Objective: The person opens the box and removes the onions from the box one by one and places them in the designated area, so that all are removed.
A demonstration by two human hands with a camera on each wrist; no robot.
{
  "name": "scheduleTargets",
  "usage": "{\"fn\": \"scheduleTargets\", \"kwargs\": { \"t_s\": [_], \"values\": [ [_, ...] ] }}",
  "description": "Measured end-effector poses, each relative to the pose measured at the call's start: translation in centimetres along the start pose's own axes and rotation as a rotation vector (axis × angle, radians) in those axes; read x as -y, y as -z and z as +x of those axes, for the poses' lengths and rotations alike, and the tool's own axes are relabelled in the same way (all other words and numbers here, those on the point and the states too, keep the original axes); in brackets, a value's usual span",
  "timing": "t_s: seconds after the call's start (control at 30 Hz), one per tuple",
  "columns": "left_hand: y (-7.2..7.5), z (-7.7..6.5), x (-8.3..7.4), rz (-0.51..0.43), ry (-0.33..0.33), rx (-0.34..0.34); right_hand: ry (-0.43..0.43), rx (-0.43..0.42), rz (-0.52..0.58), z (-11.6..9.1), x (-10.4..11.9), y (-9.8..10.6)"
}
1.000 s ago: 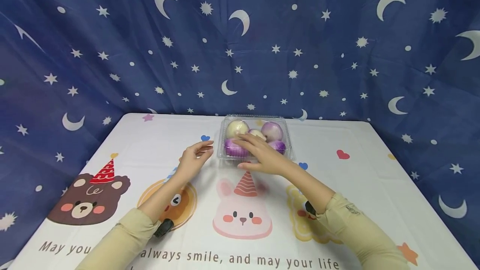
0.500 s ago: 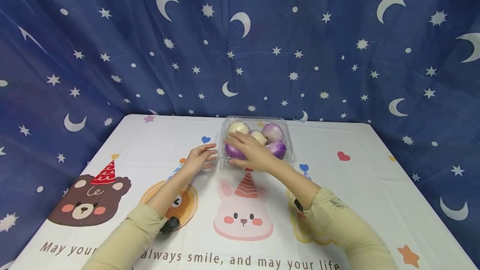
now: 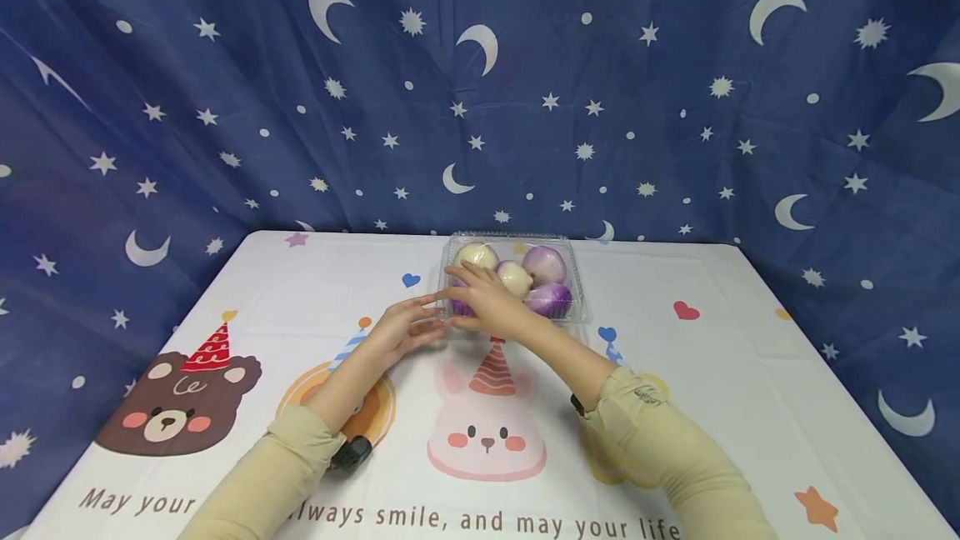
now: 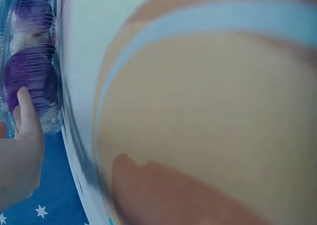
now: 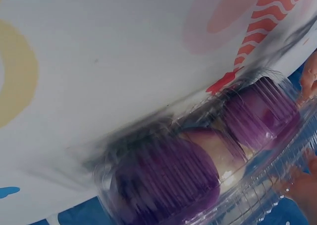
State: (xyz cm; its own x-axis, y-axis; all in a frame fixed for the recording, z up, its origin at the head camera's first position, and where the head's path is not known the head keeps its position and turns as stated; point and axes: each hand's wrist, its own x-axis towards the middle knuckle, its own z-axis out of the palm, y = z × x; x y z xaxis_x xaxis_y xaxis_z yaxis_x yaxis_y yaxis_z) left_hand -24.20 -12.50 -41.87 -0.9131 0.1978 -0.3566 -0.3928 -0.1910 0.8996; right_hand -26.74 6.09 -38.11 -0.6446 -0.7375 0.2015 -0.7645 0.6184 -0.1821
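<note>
A clear plastic clamshell box (image 3: pixel 576 273) with a ribbed rim stands at the table's far edge. Inside lie several onions, among them a pale one (image 3: pixel 514 279) and a purple one (image 3: pixel 550 301). My right hand (image 3: pixel 489 304) reaches over the box's front left part, fingers spread and extended toward the left corner, hiding one purple onion partly. My left hand (image 3: pixel 402 330) is beside that same corner, fingers loosely bent, tips right at the rim. In the left wrist view, a hand (image 4: pixel 22 160) overlaps the box's end. The right wrist view shows purple onions (image 5: pixel 260 113) through the ribbed wall.
A white tablecloth (image 3: pixel 660 407) printed with cartoon animals and lettering covers the table. Directly behind the box hangs a dark blue curtain (image 3: pixel 525 90) with moons and stars. Small black devices, one of them the left wrist device (image 3: pixel 351 452), sit at both wrists.
My right hand has shifted left across the box, uncovering the middle and front right onions. My left hand has moved right to the box's front left corner. The box has stayed in place.
</note>
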Motion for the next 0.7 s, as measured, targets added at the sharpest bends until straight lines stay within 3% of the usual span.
{"fn": "scheduleTargets", "kwargs": {
  "t_s": [0.4,0.7],
  "values": [
    [0.2,-0.2,0.0,-0.102,0.008,0.078,-0.021,-0.04,0.064,0.7,0.6,-0.9],
    [0.0,0.4,-0.2,-0.106,-0.02,0.127,-0.037,-0.027,-0.007,1.3,1.7,-0.9]
  ]
}}
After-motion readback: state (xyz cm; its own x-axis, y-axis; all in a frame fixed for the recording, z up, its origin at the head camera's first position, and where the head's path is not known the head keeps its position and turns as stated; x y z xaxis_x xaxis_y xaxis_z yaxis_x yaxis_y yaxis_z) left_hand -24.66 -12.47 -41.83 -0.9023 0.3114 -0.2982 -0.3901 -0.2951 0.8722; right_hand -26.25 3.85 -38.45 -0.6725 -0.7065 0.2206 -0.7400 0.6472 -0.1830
